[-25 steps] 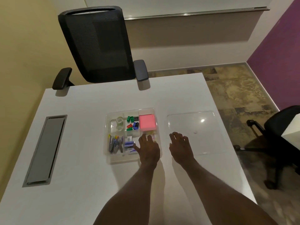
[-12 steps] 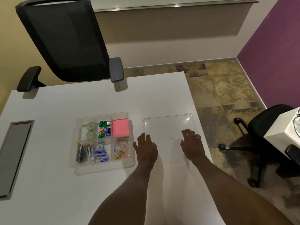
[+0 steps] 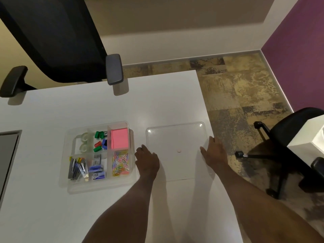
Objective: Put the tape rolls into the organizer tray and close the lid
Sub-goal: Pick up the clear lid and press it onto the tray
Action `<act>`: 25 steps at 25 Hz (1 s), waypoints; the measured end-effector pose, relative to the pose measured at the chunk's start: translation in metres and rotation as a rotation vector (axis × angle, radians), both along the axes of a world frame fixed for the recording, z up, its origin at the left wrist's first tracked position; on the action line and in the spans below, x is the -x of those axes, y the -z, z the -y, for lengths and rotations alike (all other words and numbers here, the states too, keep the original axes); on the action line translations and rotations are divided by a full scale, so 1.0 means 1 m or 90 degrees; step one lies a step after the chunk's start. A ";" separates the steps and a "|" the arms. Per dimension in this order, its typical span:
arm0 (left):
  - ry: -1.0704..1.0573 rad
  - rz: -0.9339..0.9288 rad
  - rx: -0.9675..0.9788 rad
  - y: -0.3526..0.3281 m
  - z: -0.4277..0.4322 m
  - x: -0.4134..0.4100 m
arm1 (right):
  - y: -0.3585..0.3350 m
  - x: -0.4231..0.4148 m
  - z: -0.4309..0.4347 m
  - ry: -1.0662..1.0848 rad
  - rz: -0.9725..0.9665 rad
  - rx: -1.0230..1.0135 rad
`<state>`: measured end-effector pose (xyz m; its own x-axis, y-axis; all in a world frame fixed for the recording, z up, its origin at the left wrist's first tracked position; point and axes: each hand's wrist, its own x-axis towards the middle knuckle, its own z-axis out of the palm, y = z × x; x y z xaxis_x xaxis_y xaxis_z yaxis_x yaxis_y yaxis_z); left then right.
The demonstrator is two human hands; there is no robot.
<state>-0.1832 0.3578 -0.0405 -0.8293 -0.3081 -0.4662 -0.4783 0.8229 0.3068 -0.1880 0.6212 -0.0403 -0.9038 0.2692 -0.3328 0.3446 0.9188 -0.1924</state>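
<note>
A clear organizer tray [image 3: 70, 181] sits on the white desk, left of centre. Two clear tape rolls [image 3: 84, 141] lie in its far-left compartment. The clear lid [image 3: 173, 135] lies flat on the desk to the tray's right. My left hand [image 3: 148, 161] rests at the lid's left edge, fingers spread, between lid and tray. At the lid's right edge is my right hand [image 3: 213, 152], fingers extended along the rim. I cannot tell whether either hand grips the lid.
The tray also holds pink sticky notes [image 3: 120, 138], coloured paper clips [image 3: 120, 163], binder clips and staple boxes. A black mesh chair [image 3: 57, 41] stands behind the desk. The desk's right edge [image 3: 208, 120] runs just beside the lid. Another chair [image 3: 287, 142] stands on the right.
My left hand has left the tray and moved right to the lid's left edge. My right hand slid across to the lid's right edge. The view has swung right.
</note>
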 end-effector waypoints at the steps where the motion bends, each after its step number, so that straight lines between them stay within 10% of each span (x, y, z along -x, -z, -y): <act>1: -0.012 0.002 -0.001 0.001 -0.001 0.001 | 0.002 0.000 0.000 0.011 0.002 0.003; 11: -0.148 -0.011 -0.100 0.000 -0.010 0.008 | 0.001 0.000 0.016 0.156 -0.054 0.128; 25: -0.218 -0.394 -0.185 -0.077 0.071 0.011 | -0.081 0.008 0.083 0.192 -0.399 0.200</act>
<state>-0.1943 0.2873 0.0368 -0.8458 -0.5312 -0.0492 -0.3626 0.5048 0.7834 -0.1956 0.5384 0.0410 -0.8512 0.5120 0.1159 0.3125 0.6716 -0.6718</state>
